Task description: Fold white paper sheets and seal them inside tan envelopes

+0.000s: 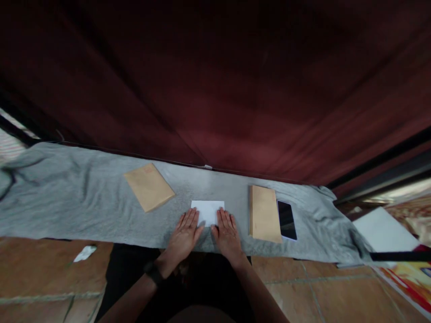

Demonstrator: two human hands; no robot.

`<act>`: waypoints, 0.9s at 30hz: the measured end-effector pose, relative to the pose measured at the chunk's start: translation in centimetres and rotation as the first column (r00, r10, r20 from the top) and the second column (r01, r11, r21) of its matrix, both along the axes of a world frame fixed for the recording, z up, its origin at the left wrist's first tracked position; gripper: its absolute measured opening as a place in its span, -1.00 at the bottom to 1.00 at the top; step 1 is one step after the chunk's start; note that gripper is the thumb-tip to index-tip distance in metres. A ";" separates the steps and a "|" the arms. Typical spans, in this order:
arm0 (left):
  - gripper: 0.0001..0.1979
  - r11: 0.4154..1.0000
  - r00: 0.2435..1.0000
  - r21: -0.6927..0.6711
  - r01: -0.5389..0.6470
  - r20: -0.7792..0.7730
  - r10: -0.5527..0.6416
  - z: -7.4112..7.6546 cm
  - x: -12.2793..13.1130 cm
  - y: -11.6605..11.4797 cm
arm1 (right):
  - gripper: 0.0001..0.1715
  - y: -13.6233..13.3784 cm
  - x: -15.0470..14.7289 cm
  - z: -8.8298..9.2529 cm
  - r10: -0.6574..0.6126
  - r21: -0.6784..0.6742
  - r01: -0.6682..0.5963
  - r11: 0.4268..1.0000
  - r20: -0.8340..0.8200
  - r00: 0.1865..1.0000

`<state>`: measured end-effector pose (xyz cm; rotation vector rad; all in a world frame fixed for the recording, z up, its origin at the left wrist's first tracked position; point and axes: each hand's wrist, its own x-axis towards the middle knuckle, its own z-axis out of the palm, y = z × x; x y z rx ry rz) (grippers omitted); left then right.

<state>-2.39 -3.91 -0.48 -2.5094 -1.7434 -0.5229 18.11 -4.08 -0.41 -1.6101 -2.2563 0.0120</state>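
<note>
A small white sheet of paper [208, 212] lies flat on the grey cloth [104, 202], in front of my body. My left hand [184, 234] rests palm down with its fingers on the paper's left edge. On the right edge lie the fingers of my right hand [227, 232], also flat. Both thumbs point inward near the paper's lower edge. A brown envelope [149, 187] sits tilted to the left of the paper. To the right is a stack of brown envelopes [265, 213].
Beside the stack lies a dark-screened phone [287, 220]. A dark red curtain [215, 107] hangs behind the cloth. White scrap [85, 254] is on the tiled floor [37, 269] at left. A white sheet [386, 231] and a colourful printed item [409, 280] are at far right.
</note>
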 end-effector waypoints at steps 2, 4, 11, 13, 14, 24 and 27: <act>-0.40 0.999 1.000 -0.034 0.017 -0.017 -0.017 0.1 0.4 1.5 | -0.33 -0.2 -0.1 0.0 -0.013 -0.002 0.013 1.000 -0.001 1.000; -0.40 0.999 1.000 -0.046 0.021 -0.021 -0.022 0.2 0.8 2.6 | -0.33 -0.5 0.0 0.1 -0.015 -0.005 0.015 1.000 0.002 1.000; -0.36 0.999 0.998 -0.036 -0.031 -0.047 0.030 0.2 0.3 3.3 | -0.30 -1.9 0.8 -0.2 -0.025 0.008 0.025 1.000 0.024 0.999; -0.35 0.998 0.998 -0.038 -0.043 -0.055 0.041 0.2 0.0 3.1 | -0.30 -2.1 1.1 -0.2 -0.030 0.007 0.029 1.000 0.028 0.999; -0.34 0.998 0.998 -0.040 -0.045 -0.055 0.042 0.1 0.0 3.1 | -0.31 -2.2 1.2 -0.2 -0.031 0.008 0.031 0.999 0.027 0.999; -0.35 0.997 0.998 -0.070 -0.030 -0.064 0.026 0.8 0.1 2.6 | -0.36 -2.9 -2.2 0.6 0.166 0.018 -0.166 0.986 -0.004 0.986; -0.38 0.998 0.997 -0.068 -0.018 -0.070 0.013 0.9 0.1 2.6 | -0.31 -3.3 -1.8 0.2 0.135 0.025 -0.135 0.990 0.014 0.991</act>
